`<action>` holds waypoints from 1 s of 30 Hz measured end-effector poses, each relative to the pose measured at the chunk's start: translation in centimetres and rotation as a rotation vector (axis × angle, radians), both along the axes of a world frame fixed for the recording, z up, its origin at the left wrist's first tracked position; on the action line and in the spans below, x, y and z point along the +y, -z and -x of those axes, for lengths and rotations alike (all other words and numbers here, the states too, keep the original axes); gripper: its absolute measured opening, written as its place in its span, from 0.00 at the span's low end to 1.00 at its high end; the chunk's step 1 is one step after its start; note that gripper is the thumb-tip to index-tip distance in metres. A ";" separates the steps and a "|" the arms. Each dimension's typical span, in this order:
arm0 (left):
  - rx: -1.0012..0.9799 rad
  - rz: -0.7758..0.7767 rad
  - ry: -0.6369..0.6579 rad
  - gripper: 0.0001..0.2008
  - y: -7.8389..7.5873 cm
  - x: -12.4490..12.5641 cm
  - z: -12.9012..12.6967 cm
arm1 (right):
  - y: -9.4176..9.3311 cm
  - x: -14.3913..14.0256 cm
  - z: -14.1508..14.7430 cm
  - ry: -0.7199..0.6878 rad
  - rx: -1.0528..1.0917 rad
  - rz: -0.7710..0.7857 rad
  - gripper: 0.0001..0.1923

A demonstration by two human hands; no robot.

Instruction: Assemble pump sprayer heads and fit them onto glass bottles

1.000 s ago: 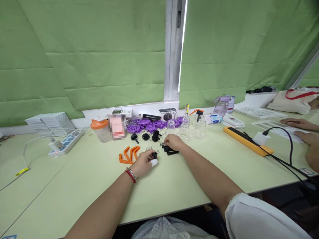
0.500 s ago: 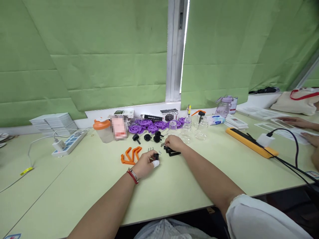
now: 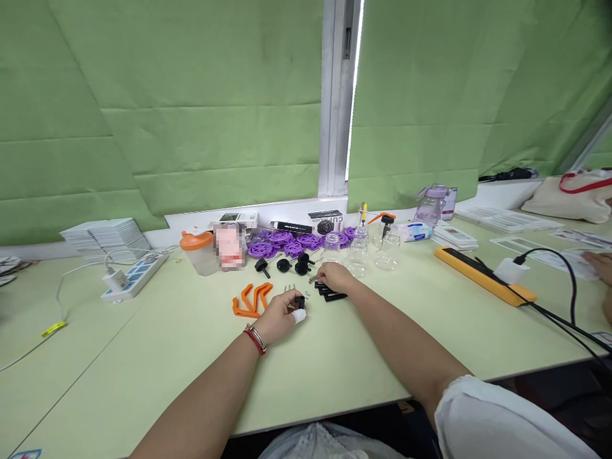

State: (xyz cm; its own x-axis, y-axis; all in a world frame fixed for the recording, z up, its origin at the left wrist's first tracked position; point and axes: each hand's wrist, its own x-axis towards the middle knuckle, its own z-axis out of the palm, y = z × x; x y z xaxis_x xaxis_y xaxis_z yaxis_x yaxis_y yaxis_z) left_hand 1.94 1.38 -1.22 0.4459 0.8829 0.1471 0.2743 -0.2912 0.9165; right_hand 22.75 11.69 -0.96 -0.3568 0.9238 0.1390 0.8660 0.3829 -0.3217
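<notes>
My left hand (image 3: 281,315), a white wrap on its thumb, is closed on a small black plastic part (image 3: 299,302). Farther right, my right hand (image 3: 333,276) has its fingers pinched at a small metal spring (image 3: 313,279), just behind several black tubes (image 3: 329,292). Whether the spring is off the table I cannot tell. Small metal pins (image 3: 289,288) lie beyond my left fingers. Several orange handles (image 3: 252,299) rest left of that hand. Black round pieces with stems (image 3: 283,265) lie behind, in front of a heap of purple plastic parts (image 3: 282,241).
Clear glass-like cups (image 3: 357,258) stand behind my right hand. An orange-lidded shaker (image 3: 197,252) is at the back left, near a white-blue power strip (image 3: 136,275). A yellow power strip (image 3: 482,275) with cables lies right. Another person's hand (image 3: 597,262) shows at the right edge.
My hands stay almost in place, the left still on the black part and the right at the spring. At the far right, the other person's hands have drawn back toward the edge.
</notes>
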 end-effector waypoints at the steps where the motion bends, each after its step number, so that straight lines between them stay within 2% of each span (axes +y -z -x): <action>1: -0.005 0.002 -0.002 0.12 0.0 0.0 0.0 | 0.0 0.0 0.0 -0.001 0.006 0.000 0.05; 8: -0.008 0.005 -0.009 0.10 -0.3 -0.1 -0.1 | -1.5 -1.4 0.3 -0.007 0.140 -0.070 0.08; 10: -0.004 0.003 -0.004 0.10 -0.3 -0.1 -0.1 | -2.2 -2.7 0.8 -0.080 0.279 -0.087 0.07; 13: 0.005 -0.012 0.007 0.10 -0.4 -0.1 -0.1 | -3.0 -5.0 1.8 -0.265 0.460 -0.057 0.06; 17: 0.031 -0.053 0.000 0.11 -0.4 -0.1 0.1 | -3.4 -7.2 2.9 -0.408 0.532 0.000 0.05; 30: 0.042 -0.082 0.017 0.08 -0.4 -0.1 0.1 | -2.8 -7.3 2.9 -0.426 0.588 0.130 0.06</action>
